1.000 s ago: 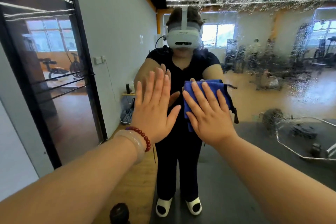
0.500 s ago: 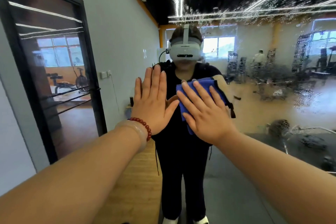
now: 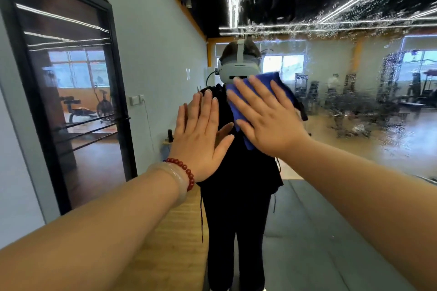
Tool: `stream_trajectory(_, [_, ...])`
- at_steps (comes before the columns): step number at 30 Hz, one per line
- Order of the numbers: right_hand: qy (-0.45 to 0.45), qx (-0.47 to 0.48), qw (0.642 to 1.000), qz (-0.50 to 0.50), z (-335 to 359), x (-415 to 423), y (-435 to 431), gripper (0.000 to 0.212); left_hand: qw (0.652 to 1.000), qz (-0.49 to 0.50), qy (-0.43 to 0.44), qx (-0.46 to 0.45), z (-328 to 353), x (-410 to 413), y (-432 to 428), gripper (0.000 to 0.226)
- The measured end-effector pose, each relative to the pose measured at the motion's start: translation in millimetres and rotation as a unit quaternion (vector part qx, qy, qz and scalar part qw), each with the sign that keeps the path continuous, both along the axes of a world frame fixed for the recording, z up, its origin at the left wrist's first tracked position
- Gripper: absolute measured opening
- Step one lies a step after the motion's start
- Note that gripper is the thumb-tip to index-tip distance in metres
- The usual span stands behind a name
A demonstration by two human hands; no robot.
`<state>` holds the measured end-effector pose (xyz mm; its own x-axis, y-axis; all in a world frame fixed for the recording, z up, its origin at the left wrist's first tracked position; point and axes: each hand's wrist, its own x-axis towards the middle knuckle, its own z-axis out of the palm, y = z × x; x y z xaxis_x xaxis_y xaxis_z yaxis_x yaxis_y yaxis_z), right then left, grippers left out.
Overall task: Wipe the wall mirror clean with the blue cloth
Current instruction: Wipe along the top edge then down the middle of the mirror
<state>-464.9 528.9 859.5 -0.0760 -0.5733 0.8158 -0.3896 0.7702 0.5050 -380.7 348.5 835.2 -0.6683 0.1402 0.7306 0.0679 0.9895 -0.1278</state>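
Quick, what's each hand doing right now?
Left hand: open, flat on the mirror, holding nothing.
Right hand: open, pressing the blue cloth against it.

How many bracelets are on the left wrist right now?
2. A red bead bracelet sits nearest the left hand; a pale translucent bangle lies just behind it, up the forearm. The wrist's underside is hidden.

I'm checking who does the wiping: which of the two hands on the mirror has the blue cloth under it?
The right hand presses the blue cloth flat against the mirror; the left hand, with the red bead bracelet, is bare.
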Motion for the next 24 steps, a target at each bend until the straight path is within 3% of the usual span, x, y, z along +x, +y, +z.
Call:
stream_trajectory(4, [-0.002, -0.086, 0.996, -0.002, 25, 4, -11, 0.06, 0.998, 0.002, 0.063, 0.025, 37, -1, -7, 0.069])
stream_trajectory(10, [0.007, -0.011, 0.998, 0.06, 35, 3, -3, 0.059, 0.99, 0.041, 0.131, -0.005, 74, -31, -27, 0.07])
stream_trajectory(14, [0.022, -0.16, 0.985, 0.057, 82, -5, -13, 0.051, 0.983, 0.053, 0.178, -0.012, 70, -42, -28, 0.069])
stream_trajectory(20, [0.028, 0.098, 0.983, 0.151, 53, -8, -20, 0.045, 0.984, 0.032, 0.174, -0.011, 68, -40, -31, 0.066])
stream_trajectory(24, [0.046, -0.005, 0.99, 0.134, 87, -8, -19, 0.046, 0.983, 0.038, 0.18, -0.015, 69, -43, -33, 0.068])
